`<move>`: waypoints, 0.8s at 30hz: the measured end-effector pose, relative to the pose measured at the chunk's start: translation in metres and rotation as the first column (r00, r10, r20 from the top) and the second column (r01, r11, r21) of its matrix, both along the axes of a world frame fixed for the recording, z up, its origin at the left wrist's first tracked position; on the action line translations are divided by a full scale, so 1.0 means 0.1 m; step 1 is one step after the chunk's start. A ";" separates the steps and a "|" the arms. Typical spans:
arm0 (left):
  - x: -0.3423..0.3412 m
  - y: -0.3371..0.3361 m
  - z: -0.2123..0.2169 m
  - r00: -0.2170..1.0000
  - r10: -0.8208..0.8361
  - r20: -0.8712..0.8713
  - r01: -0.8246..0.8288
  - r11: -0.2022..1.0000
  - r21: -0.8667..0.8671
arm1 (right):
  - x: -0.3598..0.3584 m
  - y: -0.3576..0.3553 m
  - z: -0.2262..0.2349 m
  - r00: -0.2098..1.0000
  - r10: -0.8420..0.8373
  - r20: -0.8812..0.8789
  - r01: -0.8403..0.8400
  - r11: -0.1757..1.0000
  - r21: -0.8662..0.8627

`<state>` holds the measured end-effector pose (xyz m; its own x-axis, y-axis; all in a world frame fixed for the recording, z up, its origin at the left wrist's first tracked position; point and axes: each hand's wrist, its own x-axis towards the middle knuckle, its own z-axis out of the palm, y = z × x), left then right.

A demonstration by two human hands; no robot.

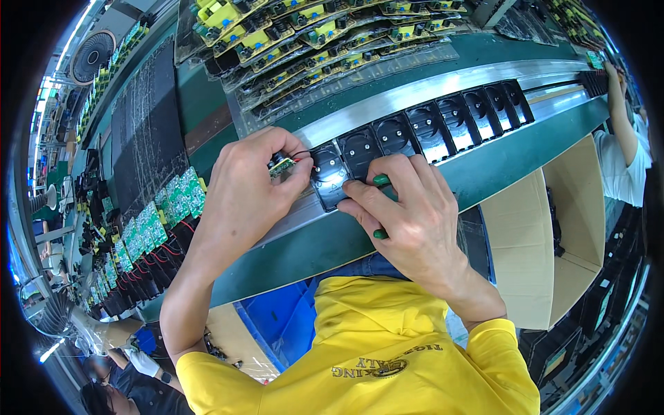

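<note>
My left hand (252,180) pinches a small circuit board (282,166) between thumb and fingers, with a thin red wire by the fingertips. Just to its right lies the nearest black plastic housing (330,181), the end one of a row of similar housings (398,135) on a metal rail. My right hand (408,211) is closed around a tool with green handles (380,180); its working end is hidden in the hand. The right thumb and index finger touch the lower right edge of the nearest housing.
Stacked boards with yellow and black parts (297,38) stand behind the metal rail (408,93). Green circuit boards with red wires (145,232) line the left. An open cardboard box (519,242) and a blue bin (277,321) are near me. Another person's arm (615,104) reaches in at far right.
</note>
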<state>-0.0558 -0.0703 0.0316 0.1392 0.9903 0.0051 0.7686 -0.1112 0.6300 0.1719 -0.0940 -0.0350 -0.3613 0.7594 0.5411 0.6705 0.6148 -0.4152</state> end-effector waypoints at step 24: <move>-0.04 0.00 -0.17 0.990 -0.090 -0.105 0.101 0.989 0.110 | 0.01 -0.02 0.23 0.999 0.039 0.028 -0.037 0.997 -0.064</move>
